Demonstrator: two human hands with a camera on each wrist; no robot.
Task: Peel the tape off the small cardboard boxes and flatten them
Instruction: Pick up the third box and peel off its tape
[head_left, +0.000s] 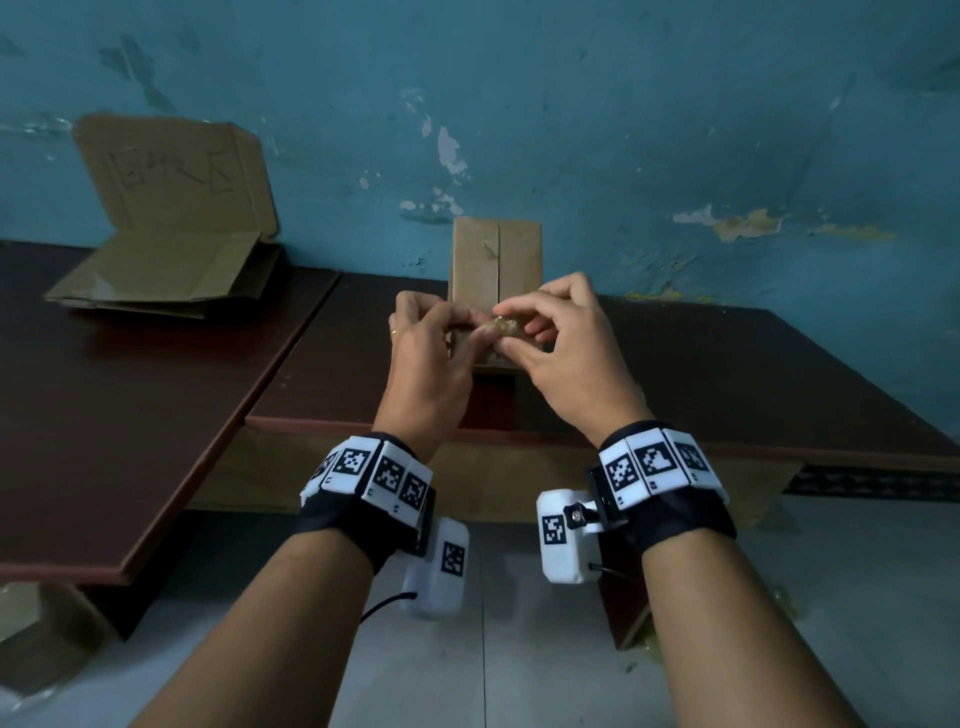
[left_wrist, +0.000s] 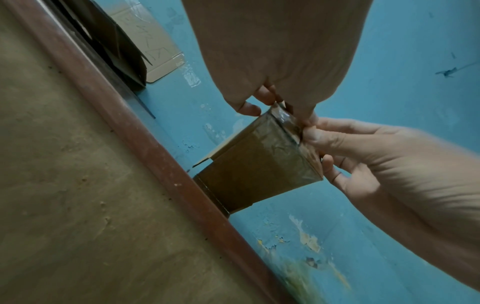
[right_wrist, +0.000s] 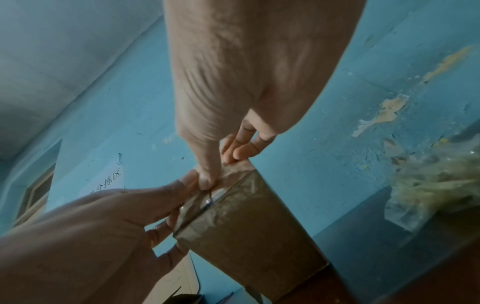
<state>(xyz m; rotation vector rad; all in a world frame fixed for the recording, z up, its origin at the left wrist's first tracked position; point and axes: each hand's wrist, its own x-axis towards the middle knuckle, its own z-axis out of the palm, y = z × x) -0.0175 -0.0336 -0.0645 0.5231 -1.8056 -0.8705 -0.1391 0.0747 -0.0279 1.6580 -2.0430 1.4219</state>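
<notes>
Nearest the camera, the left hand (head_left: 431, 358) and right hand (head_left: 563, 343) both pinch the clear tape (right_wrist: 221, 191) at the near top edge of a small cardboard box (head_left: 493, 260) standing upright on the dark table (head_left: 727, 374). Farther left, flattened cardboard (head_left: 166, 270) lies by the blue wall (head_left: 623, 130).

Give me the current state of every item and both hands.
small cardboard box: upright on the table, near end still taped.
tape: clear, stuck over the box edge, pinched at the seam.
left hand: pinching the tape.
right hand: pinching the tape.
flattened boxes: stacked far left, top flap raised against the wall.
</notes>
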